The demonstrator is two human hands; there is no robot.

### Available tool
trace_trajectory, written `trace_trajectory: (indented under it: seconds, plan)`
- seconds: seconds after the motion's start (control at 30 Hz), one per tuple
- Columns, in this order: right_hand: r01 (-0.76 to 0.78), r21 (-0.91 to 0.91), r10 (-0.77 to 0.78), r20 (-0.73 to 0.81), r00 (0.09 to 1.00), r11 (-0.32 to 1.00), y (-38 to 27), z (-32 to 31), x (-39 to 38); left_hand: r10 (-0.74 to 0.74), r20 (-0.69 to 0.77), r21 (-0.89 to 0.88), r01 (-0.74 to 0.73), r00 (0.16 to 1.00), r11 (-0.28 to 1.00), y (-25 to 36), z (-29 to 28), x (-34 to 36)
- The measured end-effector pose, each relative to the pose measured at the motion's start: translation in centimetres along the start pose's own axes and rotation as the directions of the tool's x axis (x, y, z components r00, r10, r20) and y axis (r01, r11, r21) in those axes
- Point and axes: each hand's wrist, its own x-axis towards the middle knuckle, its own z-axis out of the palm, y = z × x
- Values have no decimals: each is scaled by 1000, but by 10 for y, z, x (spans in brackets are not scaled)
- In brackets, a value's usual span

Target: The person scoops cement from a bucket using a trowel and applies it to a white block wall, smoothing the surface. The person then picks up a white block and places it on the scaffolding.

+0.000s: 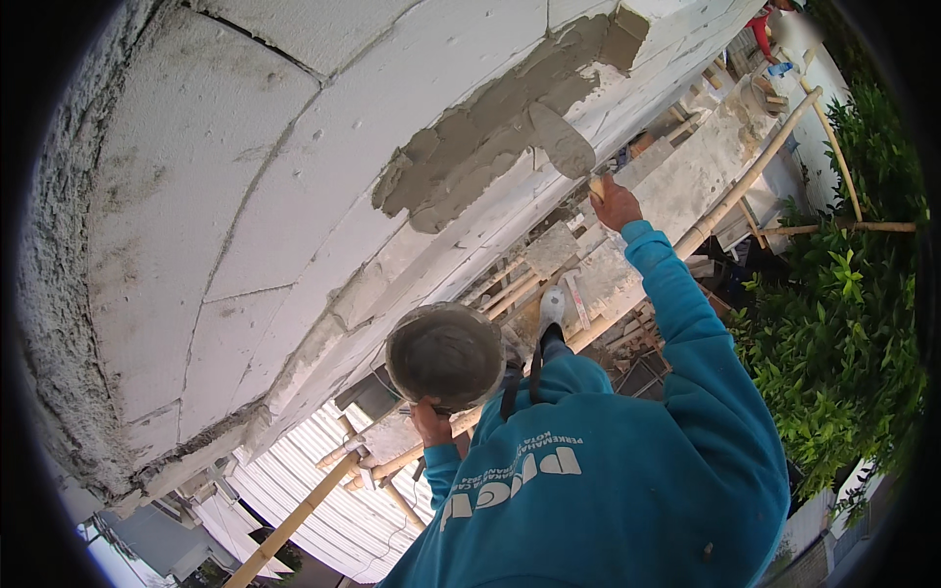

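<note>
My right hand (pixel 617 203) is closed round the handle of a trowel (pixel 563 140), whose mortar-smeared blade lies against the wall. Wet grey mortar (pixel 490 127) covers a long, rough-edged patch of the pale block wall (pixel 265 186), and the blade touches its lower edge. Low at my left side, my left hand (pixel 431 422) grips the rim of a round, dark bucket (pixel 402 328). Grey mortar (pixel 446 355) lies inside that bucket. The fingers of my left hand are partly hidden behind the rim.
I stand on a scaffold platform (pixel 637 260) beside the wall; one shoe (pixel 552 306) shows. Bamboo poles (pixel 750 181) run along its outer edge. Leafy branches (pixel 843 323) fill the right. A corrugated roof (pixel 304 500) lies below left. Another person in red (pixel 761 31) is at the far end.
</note>
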Motion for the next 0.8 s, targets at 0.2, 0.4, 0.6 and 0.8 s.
trace_trajectory:
  seconds: [0.2,0.4,0.6,0.8]
  plan:
    - [-98,-13,96,-112,989,995,75,-26,58,-35,45,-49,37,998,998,-1,1,-9]
    - [-216,82,210,70,975,973,81,-87,71,-104,60,-83,109,993,991,-4,7,-11]
    - [-276,38,258,251,933,960,45,-154,62,22,53,61,-25,998,998,-17,12,-21]
    - [-212,-32,209,-62,976,977,83,-79,101,-71,52,-118,76,996,990,-12,22,-23]
